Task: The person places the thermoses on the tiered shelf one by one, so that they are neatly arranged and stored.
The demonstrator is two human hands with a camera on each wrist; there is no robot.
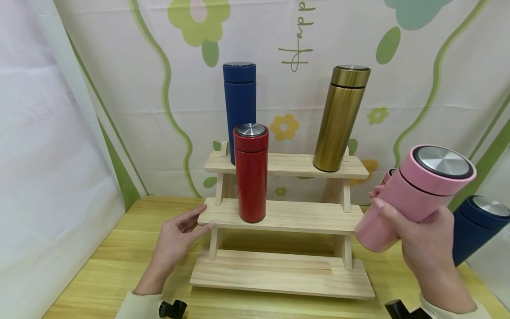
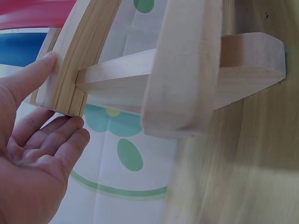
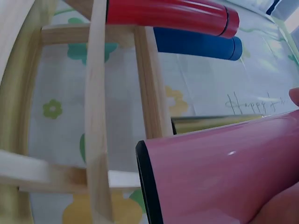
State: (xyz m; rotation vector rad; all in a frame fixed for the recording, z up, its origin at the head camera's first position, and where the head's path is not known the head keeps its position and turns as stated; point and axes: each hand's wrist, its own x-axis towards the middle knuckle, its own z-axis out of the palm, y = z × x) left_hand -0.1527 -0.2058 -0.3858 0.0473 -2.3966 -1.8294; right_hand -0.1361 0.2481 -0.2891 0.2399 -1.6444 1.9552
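The right hand point(image 1: 428, 241) has its thumb and fingers wrapped around a pink bottle point(image 1: 410, 201), a firm hold, spread only as wide as the bottle's body. That bottle is held tilted beside the right end of the wooden stand point(image 1: 307, 217), its silver-topped lid leaning up and away from the stand and its base near the right end of the middle shelf; whether the two touch, I cannot tell. The left hand point(image 1: 175, 239) pinches the left end of the stand's middle shelf, thumb on one side and the other fingers bent against the end and the opposite side. On the stand's middle shelf, left of its centre, a red bottle point(image 1: 252, 186) stands upright. Behind it, toward the left end of the stand's top shelf, stands a blue bottle point(image 1: 240, 102), its lower part partly hidden by the red one. A gold bottle point(image 1: 341, 119) stands near the right end of that same top shelf. To the right of the stand are a second pink bottle point(image 1: 389, 174), mostly hidden, and a dark blue bottle point(image 1: 480, 228). Under the stand is a wood-grained table point(image 1: 99, 270); behind it hangs a flower-patterned cloth point(image 1: 119, 88).
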